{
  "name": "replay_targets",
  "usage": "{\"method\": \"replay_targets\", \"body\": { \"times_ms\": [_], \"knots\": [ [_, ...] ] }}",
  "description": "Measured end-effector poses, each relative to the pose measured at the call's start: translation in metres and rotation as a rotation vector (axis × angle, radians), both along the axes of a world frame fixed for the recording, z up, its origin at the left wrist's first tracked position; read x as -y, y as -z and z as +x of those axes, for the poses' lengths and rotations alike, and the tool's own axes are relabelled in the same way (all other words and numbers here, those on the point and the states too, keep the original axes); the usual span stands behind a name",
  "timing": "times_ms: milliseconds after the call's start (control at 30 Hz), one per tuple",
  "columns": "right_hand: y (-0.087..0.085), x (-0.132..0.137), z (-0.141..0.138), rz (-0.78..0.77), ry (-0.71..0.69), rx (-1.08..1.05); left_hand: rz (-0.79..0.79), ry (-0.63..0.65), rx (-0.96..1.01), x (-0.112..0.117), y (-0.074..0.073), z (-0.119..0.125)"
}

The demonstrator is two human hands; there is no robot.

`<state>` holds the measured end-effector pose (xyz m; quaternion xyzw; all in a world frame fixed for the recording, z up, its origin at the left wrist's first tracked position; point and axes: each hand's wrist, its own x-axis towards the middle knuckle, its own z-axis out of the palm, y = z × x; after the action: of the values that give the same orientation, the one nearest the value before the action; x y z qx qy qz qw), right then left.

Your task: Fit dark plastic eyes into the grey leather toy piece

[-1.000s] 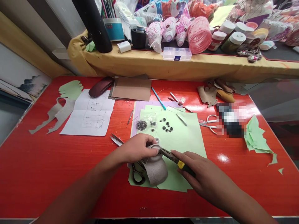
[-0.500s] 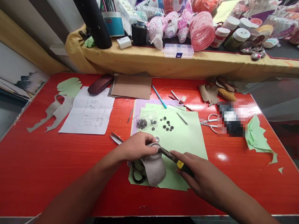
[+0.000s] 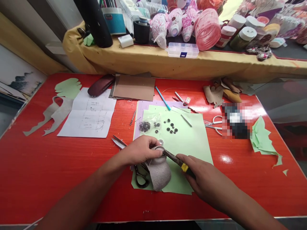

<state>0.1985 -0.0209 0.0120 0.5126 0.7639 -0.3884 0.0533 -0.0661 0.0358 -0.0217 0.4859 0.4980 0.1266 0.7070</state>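
Observation:
My left hand (image 3: 145, 149) pinches a curled piece of grey leather-like material (image 3: 160, 177) by its folded upper end. A pair of pliers (image 3: 174, 158) with yellow-and-dark handles is gripped in my right hand (image 3: 200, 171). The plier jaws touch the leather's edge beside my left thumb, at a small dark fastener. Below my left wrist lie large scissors (image 3: 141, 180), partly covered by the hand and leather. Just beyond my fingers sits a small round metal ring (image 3: 161, 142). Several dark snap parts (image 3: 172, 127) are scattered farther back, beside a clear bag of snaps (image 3: 145, 126).
Green sheets (image 3: 192, 143) lie under the work on a red table (image 3: 59, 179). White-handled scissors (image 3: 217, 124) and green scraps (image 3: 261, 137) are at right. A marked paper (image 3: 88, 118) and a mouse (image 3: 101, 85) lie left; a blue pen (image 3: 162, 98) lies behind.
The view has shifted slightly. My right hand has closed in around the plier handles, which sit closer together; the jaws stay at the leather's edge. My left hand keeps its hold.

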Motion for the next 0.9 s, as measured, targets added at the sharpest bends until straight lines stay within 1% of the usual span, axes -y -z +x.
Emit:
{"method": "replay_targets", "body": {
  "times_ms": [267, 400, 500, 567, 733, 833, 900],
  "knots": [
    [-0.009, -0.002, 0.002, -0.052, -0.016, -0.021, -0.029, 0.004, 0.038, 0.002, 0.0, -0.001],
    [-0.012, -0.001, 0.004, -0.078, 0.002, -0.055, -0.076, 0.001, 0.086, 0.004, -0.001, -0.002],
    [-0.015, 0.001, 0.004, -0.105, 0.027, -0.103, -0.083, 0.018, 0.082, 0.004, -0.003, -0.002],
    [-0.015, 0.002, 0.003, -0.09, 0.027, -0.105, -0.074, 0.034, 0.054, 0.004, -0.005, -0.003],
    [-0.01, 0.003, 0.007, 0.006, -0.011, 0.003, -0.03, 0.068, -0.038, 0.004, -0.008, -0.008],
    [-0.011, 0.003, 0.014, -0.006, 0.048, -0.036, -0.028, 0.031, -0.044, 0.004, -0.008, -0.016],
    [-0.013, 0.004, 0.017, -0.083, 0.142, -0.114, -0.072, -0.003, 0.029, 0.006, -0.007, -0.019]
  ]
}}
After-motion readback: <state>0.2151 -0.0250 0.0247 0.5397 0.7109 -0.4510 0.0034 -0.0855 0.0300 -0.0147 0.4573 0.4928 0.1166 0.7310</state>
